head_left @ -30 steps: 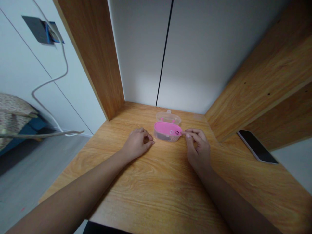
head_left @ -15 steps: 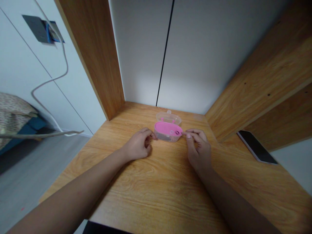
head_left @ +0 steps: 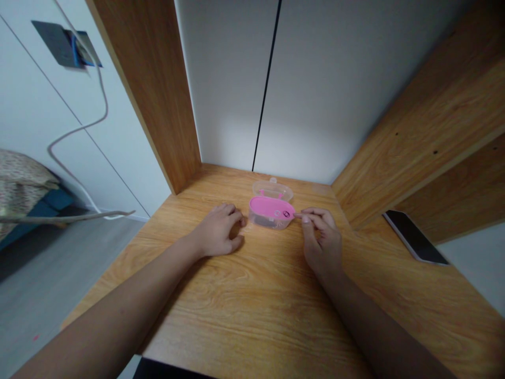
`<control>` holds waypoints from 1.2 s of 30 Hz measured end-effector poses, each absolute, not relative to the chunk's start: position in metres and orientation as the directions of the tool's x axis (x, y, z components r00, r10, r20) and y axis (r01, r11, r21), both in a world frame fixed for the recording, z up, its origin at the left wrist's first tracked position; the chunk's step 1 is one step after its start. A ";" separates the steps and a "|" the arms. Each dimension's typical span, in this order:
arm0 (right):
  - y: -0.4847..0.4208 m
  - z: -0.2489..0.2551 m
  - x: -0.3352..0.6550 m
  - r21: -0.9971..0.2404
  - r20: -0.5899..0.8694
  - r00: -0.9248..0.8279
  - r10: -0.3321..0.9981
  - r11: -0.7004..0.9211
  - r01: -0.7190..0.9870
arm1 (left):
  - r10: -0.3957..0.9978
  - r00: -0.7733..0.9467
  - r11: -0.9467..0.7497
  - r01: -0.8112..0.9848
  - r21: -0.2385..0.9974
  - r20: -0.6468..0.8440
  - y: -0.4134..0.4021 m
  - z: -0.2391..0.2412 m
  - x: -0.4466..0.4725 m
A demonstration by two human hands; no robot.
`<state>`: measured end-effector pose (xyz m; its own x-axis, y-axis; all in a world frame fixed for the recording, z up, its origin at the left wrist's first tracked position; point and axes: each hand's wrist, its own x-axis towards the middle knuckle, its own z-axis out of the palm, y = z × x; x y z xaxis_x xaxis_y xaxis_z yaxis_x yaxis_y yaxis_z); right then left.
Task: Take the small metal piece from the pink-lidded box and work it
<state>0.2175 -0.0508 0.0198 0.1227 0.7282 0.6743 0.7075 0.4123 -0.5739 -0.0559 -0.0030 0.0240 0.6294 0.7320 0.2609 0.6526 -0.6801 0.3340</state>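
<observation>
A small oval clear plastic box with a pink inner tray sits near the back of the wooden tabletop. Its clear hinged lid is tipped back behind it. On the tray's right part lie a black hair tie and a paler ring beside it. My left hand rests on the table left of the box, fingers loosely bent and apart, holding nothing. My right hand is at the box's right end, thumb and index finger close together at its edge; the exact contact is too small to see.
A phone lies on the right, by a wooden panel. White cabinet doors stand behind the box. At left are a hanging white cable, a wall socket and a thin stick. A dark object pokes in at the bottom edge.
My left hand has drawn back to the left, off the box's left end, and its fingers have loosened. My right hand stays at the right end.
</observation>
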 end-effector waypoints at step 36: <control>-0.065 0.027 0.202 -0.167 0.731 -0.476 0.488 0.805 0.569 | 0.810 0.578 -0.039 -0.121 0.992 0.102 -0.024 0.020 -0.020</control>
<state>0.2024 -0.0649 0.0267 -0.4765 0.4882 0.7312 0.5690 0.8052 -0.1668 -0.0201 -0.0236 0.0204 0.5781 0.8096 0.1022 -0.1206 -0.0391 0.9919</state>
